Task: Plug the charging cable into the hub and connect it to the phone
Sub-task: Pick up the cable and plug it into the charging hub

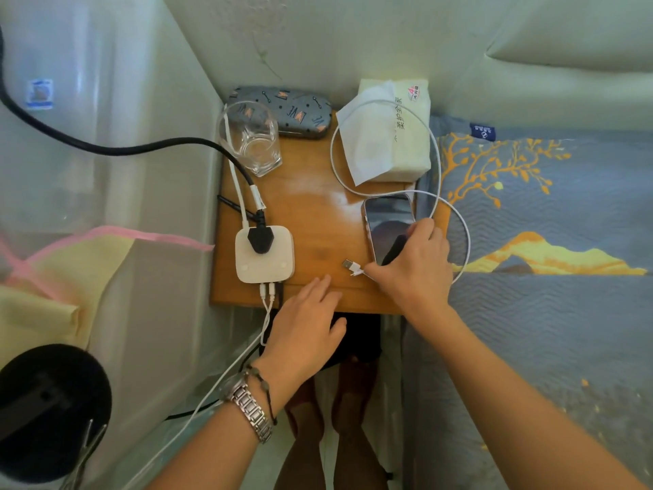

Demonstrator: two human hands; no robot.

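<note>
A small wooden table (311, 213) stands between a pale wall and a bed with a grey-blue cover (551, 242) printed with orange branches and a yellow mountain. The white hub (264, 254) lies at the near left of the table with a black plug (260, 238) seated in its top and two white leads leaving its near edge. The phone (387, 224) lies face up at the near right, its dark screen unlit. The white charging cable (385, 143) loops over the tissue pack (392, 132) at the far right and curves back past the phone; its USB plug (349, 266) rests on the wood just left of the phone, not inserted in the hub. The right hand (413, 267) covers the phone's near end, fingers curled, thumb and forefinger pinching the cable just behind that plug. The left hand (307, 320), with a metal watch (249, 404) and a beaded cord on the wrist, rests flat and spread at the table's near edge, holding nothing. The tissue pack bears Chinese characters and a red "4". A clear glass (252, 137) and a grey patterned case (282, 111) sit at the far left.
</note>
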